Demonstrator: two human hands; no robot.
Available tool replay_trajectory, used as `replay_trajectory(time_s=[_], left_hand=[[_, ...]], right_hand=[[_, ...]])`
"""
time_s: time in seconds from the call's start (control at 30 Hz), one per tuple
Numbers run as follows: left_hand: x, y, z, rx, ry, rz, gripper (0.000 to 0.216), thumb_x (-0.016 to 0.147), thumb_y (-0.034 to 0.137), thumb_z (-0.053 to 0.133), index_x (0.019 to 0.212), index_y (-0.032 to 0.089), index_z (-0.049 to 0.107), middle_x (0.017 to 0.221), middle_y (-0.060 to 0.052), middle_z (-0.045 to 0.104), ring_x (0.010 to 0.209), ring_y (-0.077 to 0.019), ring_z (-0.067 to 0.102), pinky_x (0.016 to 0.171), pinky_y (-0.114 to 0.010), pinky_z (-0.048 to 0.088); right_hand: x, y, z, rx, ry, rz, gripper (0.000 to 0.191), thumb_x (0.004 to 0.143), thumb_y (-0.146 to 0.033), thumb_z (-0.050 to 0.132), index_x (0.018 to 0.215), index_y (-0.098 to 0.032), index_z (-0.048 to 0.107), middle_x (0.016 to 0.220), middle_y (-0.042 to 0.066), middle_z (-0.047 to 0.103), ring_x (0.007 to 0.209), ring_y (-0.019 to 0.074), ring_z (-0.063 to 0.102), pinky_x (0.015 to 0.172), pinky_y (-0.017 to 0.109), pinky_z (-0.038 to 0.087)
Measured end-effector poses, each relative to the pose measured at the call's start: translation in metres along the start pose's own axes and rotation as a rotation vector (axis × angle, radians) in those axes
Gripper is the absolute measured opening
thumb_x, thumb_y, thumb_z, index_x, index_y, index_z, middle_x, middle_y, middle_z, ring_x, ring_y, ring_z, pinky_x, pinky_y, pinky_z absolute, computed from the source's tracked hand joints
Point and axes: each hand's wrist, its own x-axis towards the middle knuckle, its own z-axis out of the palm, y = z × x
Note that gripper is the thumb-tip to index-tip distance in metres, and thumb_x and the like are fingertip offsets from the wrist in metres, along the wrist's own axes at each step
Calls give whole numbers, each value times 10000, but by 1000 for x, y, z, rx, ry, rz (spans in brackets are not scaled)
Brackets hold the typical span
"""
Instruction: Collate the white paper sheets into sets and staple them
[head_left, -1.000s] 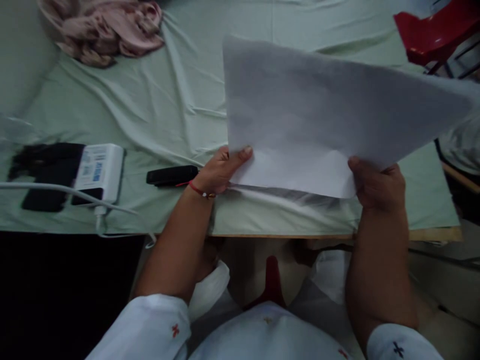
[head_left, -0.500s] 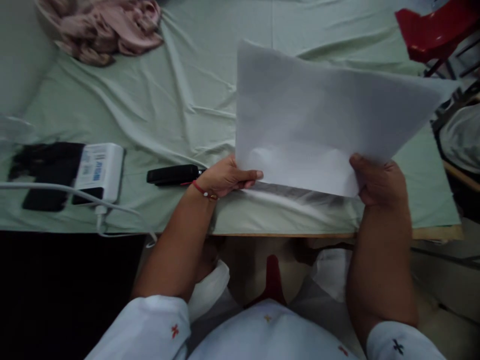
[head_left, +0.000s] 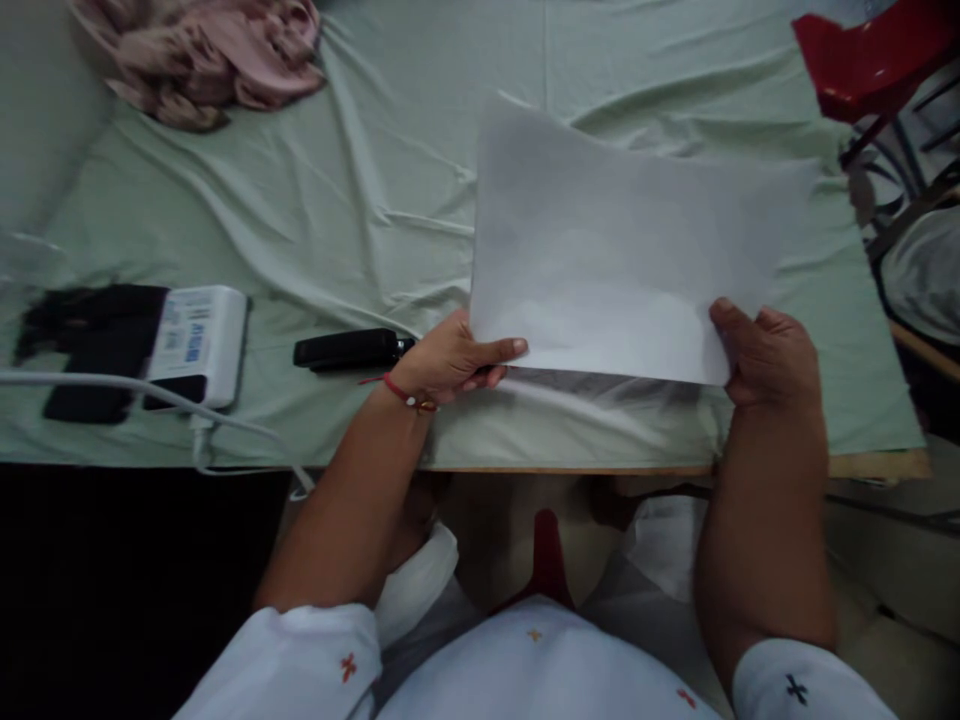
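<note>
A white sheet of paper (head_left: pixel 615 250) is held just above the near edge of the table covered with pale green cloth (head_left: pixel 360 190). My left hand (head_left: pixel 450 355) pinches the sheet's near left corner, thumb on top. My right hand (head_left: pixel 772 355) grips the near right corner, fingers curled round the edge. The sheet slants away from me and casts a shadow on the cloth beneath.
A black marker-like object (head_left: pixel 349 349) lies just left of my left hand. Further left sit a white power strip (head_left: pixel 196 340) with a white cable (head_left: pixel 112 385) and dark objects (head_left: pixel 90 340). A crumpled pink cloth (head_left: pixel 202 55) lies at the far left. A red chair (head_left: pixel 870 55) stands at the far right.
The sheet has come down and flattened toward the table, its far right corner dropping left. My left hand shifted slightly right along the near edge.
</note>
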Motion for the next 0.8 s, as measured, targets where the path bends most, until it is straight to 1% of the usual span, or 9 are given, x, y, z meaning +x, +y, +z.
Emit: replay_trajectory(time_s=[0.1,0.17,0.3,0.37,0.43,0.53,0.63,0.7,0.8], left_hand=[[-3,-3,0,-92,72,18,692,695,633,1207,668,255,628,490,44,541,409,-56,323,382,-211,148],[-3,-6,1,-110,91,9,689,669,611,1213,664,257,622,490,53,507,427,-59,322,390,-217,153],[-1,-10,5,-149,93,49,677,639,549,1220,690,249,615,528,78,465,497,-55,339,439,-207,205],[-1,-11,8,-175,111,86,680,617,520,1225,715,243,611,570,89,470,517,-46,344,462,-203,240],[-2,-11,8,-192,134,123,680,599,490,1230,746,242,613,603,95,486,525,-43,353,473,-203,268],[-7,-13,6,-135,129,155,651,641,448,1216,763,246,609,605,92,499,540,-56,384,490,-206,301],[-10,-16,5,-51,93,149,664,730,472,1186,712,248,561,582,72,496,539,-65,403,493,-218,299],[-10,-16,6,-82,87,138,718,711,519,1198,700,254,531,582,77,475,527,-65,400,476,-221,292],[-9,-15,9,-193,112,128,730,616,512,1240,746,246,572,636,93,487,516,-50,383,449,-206,301]], right_hand=[[-1,2,0,-19,-94,39,601,531,-539,1260,894,-247,880,926,41,922,817,232,806,748,380,717],[-3,3,3,-27,-125,42,625,493,-528,1275,906,-245,900,970,36,940,860,225,812,778,366,711],[-6,1,8,-8,-102,-23,568,487,-454,1273,869,-264,899,976,5,942,877,192,786,833,337,692],[-7,0,7,11,-103,-46,539,504,-441,1266,854,-276,891,970,-2,939,874,196,785,861,356,702],[-8,-3,4,33,-112,-37,571,485,-434,1269,882,-270,893,1009,12,948,897,214,811,888,380,717],[-10,-7,-3,23,-157,65,689,446,-457,1282,971,-242,892,1054,62,952,892,254,845,831,412,729],[-15,-9,-4,-34,-209,185,718,460,-435,1283,1005,-234,860,1008,73,934,877,286,859,792,431,730],[-19,-9,-1,-33,-164,158,706,454,-395,1272,993,-246,841,987,43,926,903,270,861,839,404,729],[-22,-4,5,-43,-114,63,666,469,-404,1259,979,-277,848,994,12,925,946,256,853,867,371,722]])
